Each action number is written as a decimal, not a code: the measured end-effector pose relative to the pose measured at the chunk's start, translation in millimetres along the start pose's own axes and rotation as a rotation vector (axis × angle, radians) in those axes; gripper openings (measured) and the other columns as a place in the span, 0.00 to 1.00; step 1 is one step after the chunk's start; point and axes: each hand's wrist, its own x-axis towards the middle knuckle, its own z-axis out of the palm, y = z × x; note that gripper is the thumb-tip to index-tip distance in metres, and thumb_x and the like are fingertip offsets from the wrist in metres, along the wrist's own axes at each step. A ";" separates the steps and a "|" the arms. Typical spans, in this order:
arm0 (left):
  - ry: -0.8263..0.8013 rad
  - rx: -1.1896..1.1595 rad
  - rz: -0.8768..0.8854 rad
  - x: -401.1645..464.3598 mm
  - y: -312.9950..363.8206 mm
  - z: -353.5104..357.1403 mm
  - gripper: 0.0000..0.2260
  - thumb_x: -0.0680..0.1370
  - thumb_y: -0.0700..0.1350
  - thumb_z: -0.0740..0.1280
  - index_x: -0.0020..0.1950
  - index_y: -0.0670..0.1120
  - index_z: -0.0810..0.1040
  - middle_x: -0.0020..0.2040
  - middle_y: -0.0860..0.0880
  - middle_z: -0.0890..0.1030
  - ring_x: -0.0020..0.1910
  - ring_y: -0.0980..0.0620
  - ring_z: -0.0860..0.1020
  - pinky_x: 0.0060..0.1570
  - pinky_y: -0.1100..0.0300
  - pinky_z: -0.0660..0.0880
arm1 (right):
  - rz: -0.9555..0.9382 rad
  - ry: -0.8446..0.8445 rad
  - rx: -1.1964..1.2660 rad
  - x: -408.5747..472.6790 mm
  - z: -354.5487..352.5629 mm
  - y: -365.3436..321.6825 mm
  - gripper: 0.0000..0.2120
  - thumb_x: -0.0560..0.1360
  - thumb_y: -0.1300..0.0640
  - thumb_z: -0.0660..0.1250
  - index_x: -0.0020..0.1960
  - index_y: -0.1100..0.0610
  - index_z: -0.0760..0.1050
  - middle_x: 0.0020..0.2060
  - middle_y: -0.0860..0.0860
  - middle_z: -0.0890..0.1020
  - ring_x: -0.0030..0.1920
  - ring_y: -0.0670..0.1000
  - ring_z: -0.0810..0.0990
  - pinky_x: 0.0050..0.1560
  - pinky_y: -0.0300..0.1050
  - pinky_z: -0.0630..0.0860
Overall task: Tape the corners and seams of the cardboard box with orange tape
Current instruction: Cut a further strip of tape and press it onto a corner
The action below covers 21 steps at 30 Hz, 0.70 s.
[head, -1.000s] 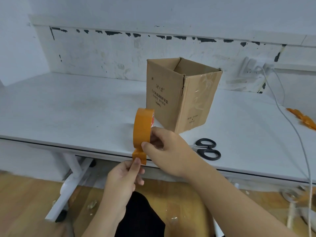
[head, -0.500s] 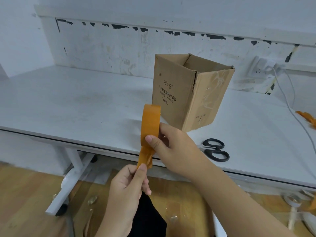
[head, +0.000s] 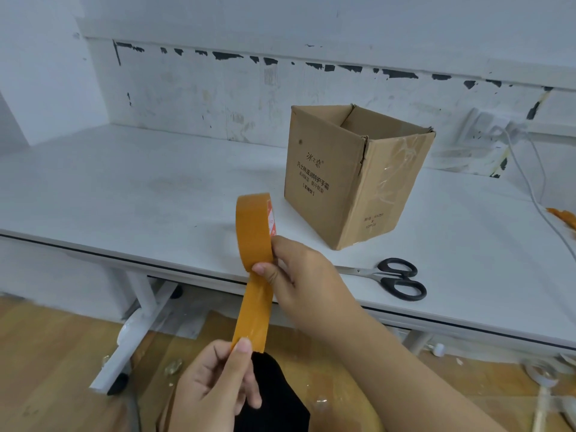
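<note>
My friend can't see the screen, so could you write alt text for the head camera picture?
A person's right hand holds a roll of orange tape while the left hand pinches its free end, a strip stretched between them. On the white table behind stand an open cardboard box and black-handled scissors.

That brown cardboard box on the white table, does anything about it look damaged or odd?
Yes. The brown cardboard box has a torn, ragged near vertical corner just below its open top, where the two side panels gape. Its right-hand side carries wrinkled clear tape. No orange tape is on it yet.
</note>
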 end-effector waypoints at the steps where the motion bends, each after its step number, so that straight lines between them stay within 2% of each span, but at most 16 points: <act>1: -0.003 -0.005 -0.005 2.1 -0.7 -0.2 0.14 0.67 0.53 0.67 0.25 0.46 0.74 0.21 0.39 0.73 0.18 0.52 0.67 0.20 0.66 0.65 | 0.017 0.002 0.013 1.7 -0.2 0.8 0.11 0.79 0.49 0.61 0.44 0.56 0.71 0.35 0.50 0.76 0.36 0.50 0.75 0.37 0.48 0.74; 4: -0.025 -0.007 -0.023 8.6 -7.3 2.2 0.14 0.68 0.54 0.67 0.26 0.47 0.75 0.22 0.42 0.74 0.20 0.54 0.69 0.21 0.67 0.66 | 0.092 -0.004 0.061 4.3 -4.1 4.0 0.10 0.79 0.50 0.62 0.47 0.57 0.73 0.37 0.53 0.80 0.39 0.53 0.78 0.42 0.54 0.77; 7: -0.027 0.004 -0.059 13.8 -18.0 6.3 0.14 0.68 0.56 0.67 0.27 0.49 0.76 0.23 0.46 0.74 0.22 0.54 0.70 0.24 0.64 0.66 | 0.112 0.003 0.002 5.3 -8.1 6.1 0.10 0.79 0.48 0.62 0.48 0.54 0.74 0.38 0.51 0.81 0.41 0.51 0.79 0.42 0.51 0.77; 12: 0.012 0.031 -0.092 19.8 -32.5 12.9 0.14 0.73 0.55 0.66 0.32 0.48 0.77 0.26 0.47 0.75 0.22 0.56 0.71 0.33 0.63 0.70 | 0.120 0.027 -0.025 2.7 -2.9 8.3 0.11 0.79 0.48 0.61 0.51 0.56 0.73 0.44 0.52 0.81 0.46 0.53 0.80 0.46 0.54 0.78; 15: 0.040 0.031 -0.056 23.3 -33.7 14.4 0.13 0.74 0.54 0.66 0.32 0.50 0.77 0.25 0.48 0.75 0.23 0.57 0.72 0.38 0.60 0.69 | 0.083 0.078 -0.067 -0.6 0.8 11.7 0.10 0.79 0.49 0.61 0.46 0.56 0.71 0.37 0.49 0.77 0.38 0.49 0.76 0.39 0.49 0.76; 18: 0.026 0.036 0.014 24.0 -32.6 15.3 0.13 0.72 0.57 0.65 0.32 0.50 0.76 0.25 0.46 0.75 0.24 0.57 0.71 0.37 0.60 0.69 | 0.063 0.146 -0.048 -1.5 0.4 13.9 0.10 0.79 0.51 0.61 0.42 0.52 0.66 0.31 0.43 0.69 0.32 0.43 0.69 0.32 0.37 0.62; 21: 0.014 0.041 0.039 26.3 -33.1 16.0 0.13 0.72 0.57 0.65 0.32 0.50 0.76 0.25 0.46 0.74 0.24 0.57 0.71 0.38 0.59 0.69 | 0.100 0.108 -0.047 1.8 -2.0 16.0 0.09 0.80 0.50 0.61 0.43 0.53 0.68 0.31 0.44 0.70 0.32 0.43 0.69 0.32 0.37 0.61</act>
